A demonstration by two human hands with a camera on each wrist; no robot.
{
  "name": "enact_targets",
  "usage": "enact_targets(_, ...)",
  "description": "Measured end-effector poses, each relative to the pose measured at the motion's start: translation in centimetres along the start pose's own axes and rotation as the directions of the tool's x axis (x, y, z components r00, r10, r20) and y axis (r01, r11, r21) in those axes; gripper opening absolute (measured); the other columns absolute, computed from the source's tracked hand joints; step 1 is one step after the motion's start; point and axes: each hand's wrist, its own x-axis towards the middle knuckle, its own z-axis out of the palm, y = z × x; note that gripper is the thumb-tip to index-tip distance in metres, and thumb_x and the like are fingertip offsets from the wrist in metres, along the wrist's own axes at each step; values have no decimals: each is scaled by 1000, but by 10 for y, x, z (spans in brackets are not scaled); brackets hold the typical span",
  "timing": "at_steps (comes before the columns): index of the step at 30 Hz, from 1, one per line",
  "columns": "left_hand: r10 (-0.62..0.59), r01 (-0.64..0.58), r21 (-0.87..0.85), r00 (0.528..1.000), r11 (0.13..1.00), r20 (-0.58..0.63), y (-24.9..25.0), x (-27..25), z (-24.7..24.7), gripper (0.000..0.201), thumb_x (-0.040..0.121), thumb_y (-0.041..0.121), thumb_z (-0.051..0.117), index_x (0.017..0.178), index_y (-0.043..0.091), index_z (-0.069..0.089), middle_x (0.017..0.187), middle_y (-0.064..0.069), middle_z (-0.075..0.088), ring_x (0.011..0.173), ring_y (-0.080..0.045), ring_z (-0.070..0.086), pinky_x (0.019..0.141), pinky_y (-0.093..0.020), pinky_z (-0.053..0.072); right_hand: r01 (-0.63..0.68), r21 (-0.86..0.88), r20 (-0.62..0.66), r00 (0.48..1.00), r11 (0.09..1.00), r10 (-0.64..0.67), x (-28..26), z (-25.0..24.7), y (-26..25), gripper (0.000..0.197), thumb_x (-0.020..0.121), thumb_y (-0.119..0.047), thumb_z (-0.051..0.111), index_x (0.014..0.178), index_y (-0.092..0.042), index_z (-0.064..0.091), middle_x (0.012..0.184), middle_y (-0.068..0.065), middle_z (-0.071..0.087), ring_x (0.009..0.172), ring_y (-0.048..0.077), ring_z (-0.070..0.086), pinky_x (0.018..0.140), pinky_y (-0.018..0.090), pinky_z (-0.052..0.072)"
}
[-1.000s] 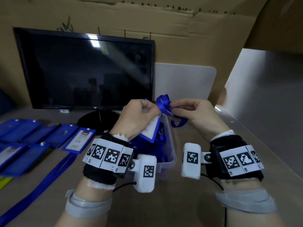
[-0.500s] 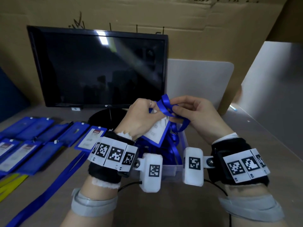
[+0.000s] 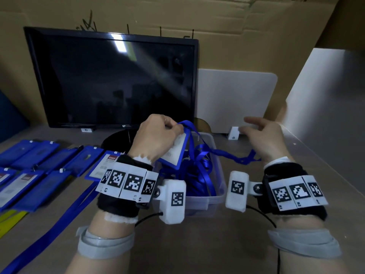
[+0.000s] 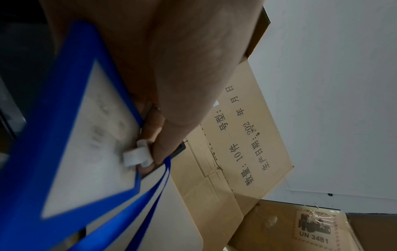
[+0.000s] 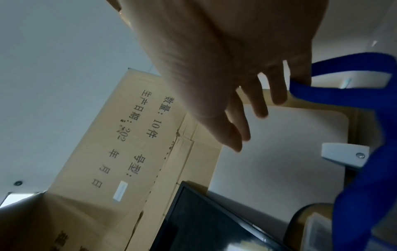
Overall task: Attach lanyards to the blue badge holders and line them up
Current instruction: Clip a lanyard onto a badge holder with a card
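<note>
Blue plastic badge holder (image 3: pixel 173 153) sits gripped in the left hand (image 3: pixel 156 137); its blue ribbon lanyard (image 3: pixel 227 155) trails under the open-fingered right hand (image 3: pixel 264 137).

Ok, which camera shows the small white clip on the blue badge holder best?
The left wrist view: the small white clip sits close-up beside the left hand. The head view hides it behind that hand; the right wrist view misses it.

Glossy monitor (image 3: pixel 118 80), clear plastic bin (image 3: pixel 217 186)
</note>
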Motion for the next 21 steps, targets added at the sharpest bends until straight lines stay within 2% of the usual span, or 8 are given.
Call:
enact_targets(2, 27, -27, 11, 1000, 1000, 11, 2, -2, 2, 28, 92, 36, 65, 68, 23, 69, 71, 5, 71, 77, -8, 65, 70, -26, 48, 52, 2, 97, 994, 999, -52, -7, 10, -7, 30, 89, -23, 71, 120, -22, 71, 120, 1, 64, 117, 17, 56, 98, 31, 45)
enact_targets(5, 65, -65, 6, 997, 998, 32, 4, -3, 3, 37, 95, 35, 61, 61, 22, 67, 77, 3, 75, 84, -8, 68, 79, -27, 52, 120, 60, 150, 980, 991, -127, -12, 21, -12, 20, 87, -23, 73, 107, -28, 76, 114, -4, 70, 114, 11, 59, 92, 24, 42)
enact_targets(9, 64, -64, -12, 998, 998, 23, 4, -2, 2, 34, 96, 36, 61, 68, 21, 72, 77, 3, 75, 82, -9, 68, 75, -26, 52, 153, 43, 142, 977, 987, -158, -12, 20, -13, 22, 87, -29, 72, 109, -29, 76, 114, -8, 72, 114, 9, 61, 97, 27, 45)
enact_targets(12, 74, -73, -24, 997, 997, 34, 5, -3, 3, 32, 96, 37, 61, 72, 20, 74, 74, 2, 74, 78, -8, 68, 70, -24, 50, 201, -50, 218, 958, 978, -186, -15, 20, -13, 33, 81, -46, 71, 113, -35, 74, 118, -15, 70, 119, 7, 59, 104, 33, 44)
enact_targets(13, 82, -81, -28, 995, 996, 50, 6, -3, 5, 33, 96, 38, 62, 71, 19, 75, 73, 2, 74, 76, -8, 68, 70, -24, 50, 227, -55, 239, 949, 972, -208, -16, 21, -14, 35, 79, -50, 70, 111, -37, 74, 118, -17, 70, 120, 5, 58, 105, 31, 43)
enact_targets(15, 100, -98, -29, 991, 995, 86, 7, -5, 8, 37, 96, 38, 62, 68, 17, 74, 70, 0, 74, 72, -5, 67, 71, -23, 49, 282, -19, 258, 928, 959, -268, -20, 24, -21, 27, 85, -44, 70, 111, -37, 74, 117, -19, 70, 119, -2, 56, 99, 18, 41)
enact_targets(17, 115, -114, -21, 988, 993, 107, 8, -6, 10, 40, 95, 39, 63, 63, 17, 71, 69, -1, 73, 72, -6, 68, 73, -24, 51, 307, 88, 318, 893, 948, -318, -27, 26, -29, 25, 91, -30, 69, 116, -30, 73, 113, -16, 71, 110, -8, 60, 91, 9, 45)
enact_targets(21, 130, -128, -31, 987, 991, 93, 8, -5, 9, 41, 93, 41, 65, 58, 21, 66, 63, 2, 70, 66, -8, 67, 66, -24, 52, 357, 201, 532, 742, 912, -408, -38, 30, -32, 33, 90, -16, 73, 121, -23, 71, 111, -11, 75, 109, 1, 66, 97, 24, 52)
